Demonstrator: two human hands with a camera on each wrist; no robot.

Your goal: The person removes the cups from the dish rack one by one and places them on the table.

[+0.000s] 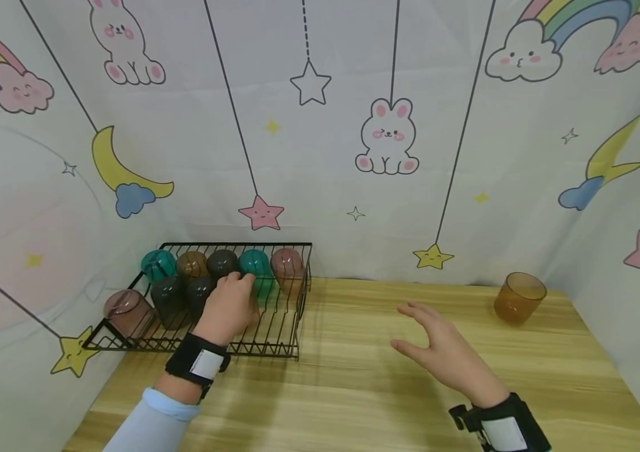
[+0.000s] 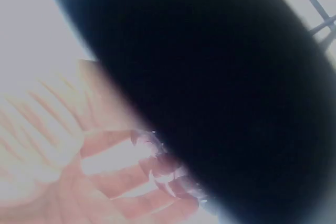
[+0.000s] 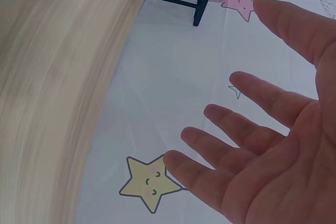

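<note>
My left hand [image 1: 229, 309] reaches down into a black wire rack [image 1: 271, 346], its fingers bent around a pinkish see-through cup [image 2: 168, 177] that the back of the hand mostly hides in the head view. Around it in the rack are a dark grey cup [image 1: 199, 295], a teal cup [image 1: 256, 267] and another dark cup [image 1: 222, 262]. A large dark blur fills much of the left wrist view. Over the wooden table, my right hand [image 1: 446, 351] hovers with spread fingers and nothing in it. An amber cup [image 1: 519, 298] stands farther right.
More cups fill the rack: a pink one [image 1: 288, 267] at its right back corner, a brown one [image 1: 191, 263], a teal one [image 1: 158, 265] and a pink one [image 1: 127, 312] at the left. Printed cloth walls [image 1: 331, 163] border the wooden table [image 1: 353, 376].
</note>
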